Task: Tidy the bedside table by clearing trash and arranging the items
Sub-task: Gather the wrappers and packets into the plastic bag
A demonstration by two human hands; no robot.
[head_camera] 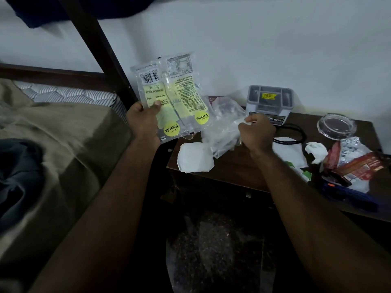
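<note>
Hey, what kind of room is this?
Probably a bedroom: a bed with a striped mattress at the left, and beside it a dark wooden bedside table against a white wall. The left hand holds Premia packets, the right hand grips a clear plastic bag.

Left hand [143, 121] holds yellow-labelled packets [175, 96]; right hand [257, 130] pinches clear plastic [224, 132].

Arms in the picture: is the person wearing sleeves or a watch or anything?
No. The left arm and the right arm are both bare for as far as the picture shows: no sleeves and no gloves. Neither wrist carries a watch or a band, and I can see no rings. The light is dim, so something very small could be missed.
</note>
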